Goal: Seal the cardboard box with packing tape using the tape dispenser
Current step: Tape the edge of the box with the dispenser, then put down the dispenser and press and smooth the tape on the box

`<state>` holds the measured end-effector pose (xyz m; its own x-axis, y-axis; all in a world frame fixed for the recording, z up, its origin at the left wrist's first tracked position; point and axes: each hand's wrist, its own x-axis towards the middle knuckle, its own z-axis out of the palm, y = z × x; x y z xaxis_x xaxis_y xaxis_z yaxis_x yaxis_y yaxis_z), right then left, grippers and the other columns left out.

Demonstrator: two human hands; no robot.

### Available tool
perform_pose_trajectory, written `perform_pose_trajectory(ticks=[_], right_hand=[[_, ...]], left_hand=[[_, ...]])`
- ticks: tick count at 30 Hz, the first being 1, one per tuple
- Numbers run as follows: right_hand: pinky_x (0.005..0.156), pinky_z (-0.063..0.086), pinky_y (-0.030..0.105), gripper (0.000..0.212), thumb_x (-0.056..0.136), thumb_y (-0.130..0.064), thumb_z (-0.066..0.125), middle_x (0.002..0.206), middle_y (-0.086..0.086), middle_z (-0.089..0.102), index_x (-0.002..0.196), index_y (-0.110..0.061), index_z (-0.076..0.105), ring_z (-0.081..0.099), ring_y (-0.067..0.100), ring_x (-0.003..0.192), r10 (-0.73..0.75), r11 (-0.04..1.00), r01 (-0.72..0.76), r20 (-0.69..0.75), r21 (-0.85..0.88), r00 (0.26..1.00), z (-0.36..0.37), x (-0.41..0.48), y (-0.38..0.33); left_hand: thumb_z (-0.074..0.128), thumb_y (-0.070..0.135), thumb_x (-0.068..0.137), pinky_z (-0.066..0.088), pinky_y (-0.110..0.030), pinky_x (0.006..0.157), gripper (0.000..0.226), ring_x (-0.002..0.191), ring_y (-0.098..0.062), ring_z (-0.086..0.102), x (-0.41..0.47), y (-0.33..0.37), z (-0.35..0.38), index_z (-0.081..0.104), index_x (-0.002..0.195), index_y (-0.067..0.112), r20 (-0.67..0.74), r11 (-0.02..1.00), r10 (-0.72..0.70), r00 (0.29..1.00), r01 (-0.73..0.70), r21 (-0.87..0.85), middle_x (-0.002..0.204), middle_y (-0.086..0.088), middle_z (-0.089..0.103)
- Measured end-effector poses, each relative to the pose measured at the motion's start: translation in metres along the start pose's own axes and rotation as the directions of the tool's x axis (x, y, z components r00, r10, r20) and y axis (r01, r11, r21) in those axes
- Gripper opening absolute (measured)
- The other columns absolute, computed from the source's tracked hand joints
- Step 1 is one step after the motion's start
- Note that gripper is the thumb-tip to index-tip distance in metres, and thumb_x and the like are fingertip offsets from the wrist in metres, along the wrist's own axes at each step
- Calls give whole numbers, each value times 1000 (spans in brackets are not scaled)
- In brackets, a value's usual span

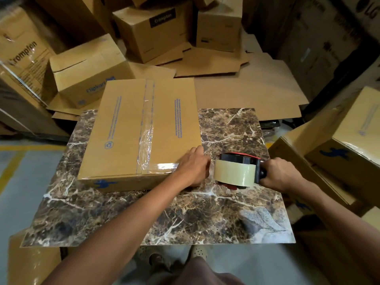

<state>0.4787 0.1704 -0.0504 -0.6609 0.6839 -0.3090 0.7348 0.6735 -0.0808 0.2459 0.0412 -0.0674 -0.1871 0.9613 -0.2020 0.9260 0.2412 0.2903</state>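
cardboard box (131, 128) lies flat in the centre-left of the frame on a marble-patterned tabletop (205, 219), its flaps closed and a strip of clear packing tape (147, 128) already running down the centre seam, wrinkled toward the near end. a second, shiny band of tape (162, 167) runs along the near edge toward the box's right corner. right of the box, just beside it, the tape dispenser (236, 171) sits low over the tabletop with its roll facing the camera. the left hand (192, 166) rests at the box's near right corner, fingers spread and pressing down on the tape end. the right hand (281, 174) has its fingers wrapped tight around the dispenser handle. to finish this strip well, keep the left palm anchoring the tape, pull taut, then tilt the dispenser so its blade cuts cleanly.
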Motion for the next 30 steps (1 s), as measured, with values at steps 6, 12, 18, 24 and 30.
perform_pose_trajectory(ticks=[6, 12, 18, 24, 30], right_hand=[[58, 54, 32, 14, 84, -37, 59, 67, -3, 57, 83, -24, 55, 63, 18, 65, -25, 997, 30, 74, -70, 997, -7, 12, -18], [56, 49, 30, 21, 84, -38, 59, 72, -1, 57, 81, -19, 51, 60, 20, 69, 23, 987, -8, 95, -158, 995, -10, 26, -15], [48, 44, 25, 17, 79, -23, 71, 65, 1, 59, 75, -17, 56, 56, 15, 54, 133, 851, -251, 273, 462, 953, 46, 19, 16], [44, 34, 25, 23, 84, -3, 59, 50, 2, 44, 66, -12, 48, 38, 15, 41, 112, 91, -503, 493, 860, 863, 116, 5, -9], [42, 33, 23, 29, 89, -10, 50, 46, -4, 36, 62, -17, 46, 32, 9, 35, -36, -409, -634, 683, 656, 730, 154, 4, -32]], left_hand=[[63, 1, 83, 46, -35, 84, 38, 102, -20, 46, 2, -2, 1, 45, 106, 26, 9, 990, -60, 998, 61, -131, 106, 1, 44], [55, 9, 92, 48, -38, 81, 25, 101, -19, 45, 6, -15, -5, 56, 115, 19, 64, 992, -14, 998, 22, -127, 107, 0, 46], [50, 36, 99, 44, -35, 87, 16, 105, -16, 43, 12, -16, -1, 63, 100, 26, 92, 984, 20, 996, -4, -176, 99, 5, 42], [54, 36, 97, 46, -40, 93, 14, 107, -18, 44, 18, -14, -1, 64, 96, 27, 115, 979, -3, 993, 27, -204, 98, 4, 42], [55, 26, 97, 45, -35, 81, 14, 103, -18, 45, 25, -13, -1, 68, 97, 22, 122, 994, -1, 993, 15, -112, 95, 4, 40]])
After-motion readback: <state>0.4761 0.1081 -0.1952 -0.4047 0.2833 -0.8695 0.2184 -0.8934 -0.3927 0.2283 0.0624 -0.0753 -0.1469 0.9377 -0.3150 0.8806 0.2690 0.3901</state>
